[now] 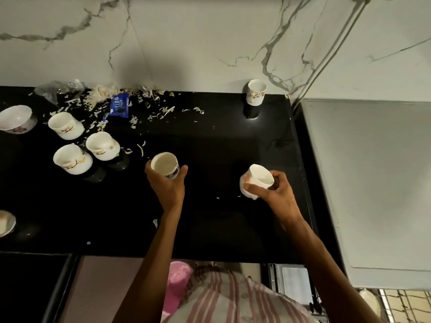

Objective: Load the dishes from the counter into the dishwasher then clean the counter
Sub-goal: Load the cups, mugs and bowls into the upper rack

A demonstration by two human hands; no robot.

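1. Left hand [166,183] grips a white cup with a blue pattern [165,165], thumb on its right side, fingers curled round the left side; cup upright, mouth up, over the middle of the black counter [210,145]
2. Right hand [276,190] holds a second white cup [255,180], tilted so its mouth faces up and to the right; fingers wrap the lower body, thumb near the rim. Whether it touches the counter cannot be told
3. Both held cups sit toward the near half of the counter, well apart from each other
4. A lone floral cup [256,92] stands upright at the far edge, against the marble wall [210,38], right of centre
5. Left cluster: three white cups with branch motifs [66,125], [102,146], [72,159], close together; the two nearer ones almost touch
6. A floral bowl [16,118] sits at the far left, partly cut off; another small dish [7,222] shows at the near left edge
7. Pale shredded scraps [149,99] litter the far left of the counter, around a blue snack wrapper [119,105] and a crumpled clear plastic bag [57,88]
8. Right of the counter lies a grey flat surface [373,183]
9. Person wears a striped garment [233,299], seen at the near edge
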